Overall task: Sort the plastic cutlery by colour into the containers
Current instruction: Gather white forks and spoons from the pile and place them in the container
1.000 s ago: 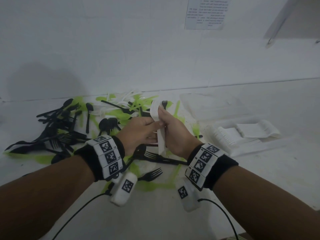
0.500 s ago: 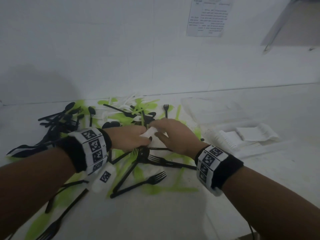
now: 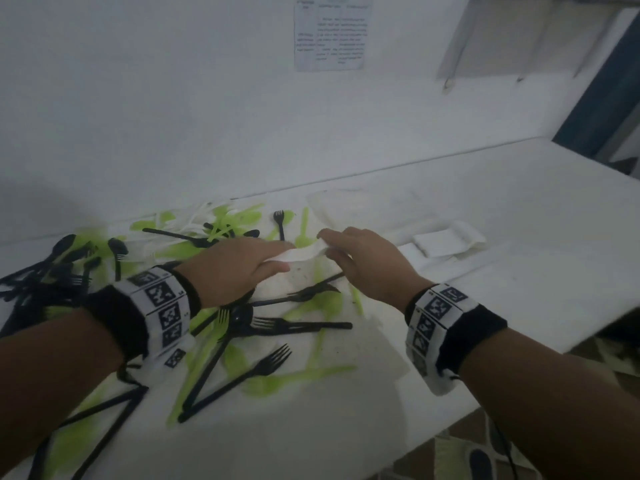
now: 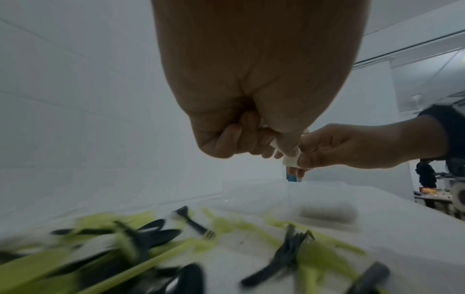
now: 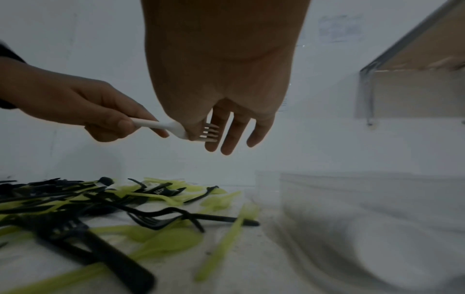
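Note:
Above the pile I hold one white plastic fork (image 3: 302,255) level between both hands. My left hand (image 3: 256,263) is curled round its handle, and in the left wrist view the handle (image 4: 289,159) pokes out of that fist. The thumb and forefinger of my right hand (image 3: 343,247) pinch the tine end, while in the right wrist view the fork (image 5: 161,125) shows its tines against my straight remaining fingers. Black forks (image 3: 266,367) and green cutlery (image 3: 304,374) lie mixed on the white table below. A container with white cutlery (image 3: 446,242) stands just right of my hands.
An empty-looking clear container (image 3: 349,206) sits behind my right hand near the wall. Several white pieces (image 3: 197,220) lie at the back of the pile. More black cutlery (image 3: 52,271) is heaped at the far left. The table's front edge (image 3: 519,344) runs under my right forearm.
The white fork stood upright between my hands a second ago; now it lies level and lower. Both hands have shifted right, toward the container with white cutlery.

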`<control>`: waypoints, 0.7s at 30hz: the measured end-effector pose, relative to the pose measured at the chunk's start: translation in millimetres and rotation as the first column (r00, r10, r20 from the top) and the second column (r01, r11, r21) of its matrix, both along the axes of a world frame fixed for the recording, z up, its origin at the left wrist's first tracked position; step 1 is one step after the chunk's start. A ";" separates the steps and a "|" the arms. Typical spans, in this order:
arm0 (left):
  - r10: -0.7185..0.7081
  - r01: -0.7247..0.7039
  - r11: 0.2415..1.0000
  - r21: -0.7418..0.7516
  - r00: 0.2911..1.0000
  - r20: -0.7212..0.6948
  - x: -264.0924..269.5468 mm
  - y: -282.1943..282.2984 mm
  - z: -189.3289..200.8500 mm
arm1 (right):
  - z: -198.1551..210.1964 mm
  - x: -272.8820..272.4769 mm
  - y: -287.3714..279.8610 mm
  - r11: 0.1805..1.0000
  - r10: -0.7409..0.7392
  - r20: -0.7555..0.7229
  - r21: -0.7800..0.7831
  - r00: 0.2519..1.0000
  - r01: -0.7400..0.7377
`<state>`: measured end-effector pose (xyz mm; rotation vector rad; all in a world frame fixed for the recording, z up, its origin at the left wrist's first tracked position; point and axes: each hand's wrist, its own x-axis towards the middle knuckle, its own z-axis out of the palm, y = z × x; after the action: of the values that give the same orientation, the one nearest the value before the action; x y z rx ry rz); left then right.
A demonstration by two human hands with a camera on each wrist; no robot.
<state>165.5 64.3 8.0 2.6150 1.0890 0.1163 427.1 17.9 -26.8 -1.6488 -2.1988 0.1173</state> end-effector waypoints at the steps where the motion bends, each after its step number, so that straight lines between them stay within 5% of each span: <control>1: 0.006 -0.006 1.000 0.001 1.000 -0.002 13.8 1.4 0.9 | 0.0 12.7 -0.9 1.000 -0.012 0.002 0.003 1.000 0.012; 16: 0.053 -0.053 0.995 -0.086 0.999 0.000 305.7 -18.2 -6.7 | -0.1 293.0 -18.0 0.990 -0.108 0.108 -0.081 0.988 0.117; 21: -0.035 0.017 0.994 -0.109 0.984 -0.172 351.9 -10.9 -7.9 | 2.0 328.9 -1.8 0.973 -0.076 0.151 -0.203 0.986 0.106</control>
<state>517.4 53.4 0.0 2.5794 1.0841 -0.1749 756.0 16.1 -24.8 -1.9249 -2.2759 0.2198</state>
